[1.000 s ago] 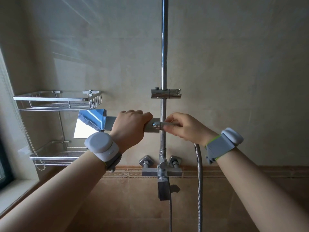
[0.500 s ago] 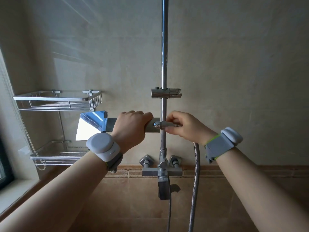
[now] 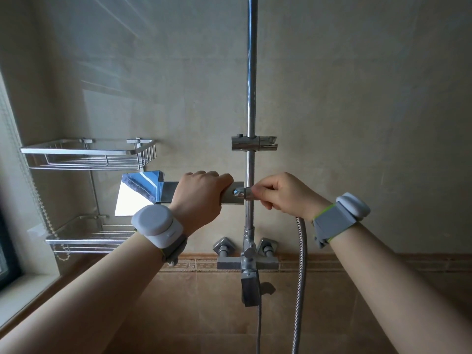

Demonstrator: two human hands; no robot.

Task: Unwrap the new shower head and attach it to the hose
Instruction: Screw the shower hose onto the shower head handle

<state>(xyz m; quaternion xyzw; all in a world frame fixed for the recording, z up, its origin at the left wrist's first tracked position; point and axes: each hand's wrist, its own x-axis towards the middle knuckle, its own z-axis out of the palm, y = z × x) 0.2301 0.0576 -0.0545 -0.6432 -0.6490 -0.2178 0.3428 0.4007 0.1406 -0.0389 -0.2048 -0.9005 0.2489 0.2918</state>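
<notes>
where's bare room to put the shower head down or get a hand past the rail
Both wire shelves at left look bare: the upper shelf and the lower shelf. The window sill below them is bare too. Crowded: around the riser rail, where the left hand, right hand, shower head and hose meet.
</notes>
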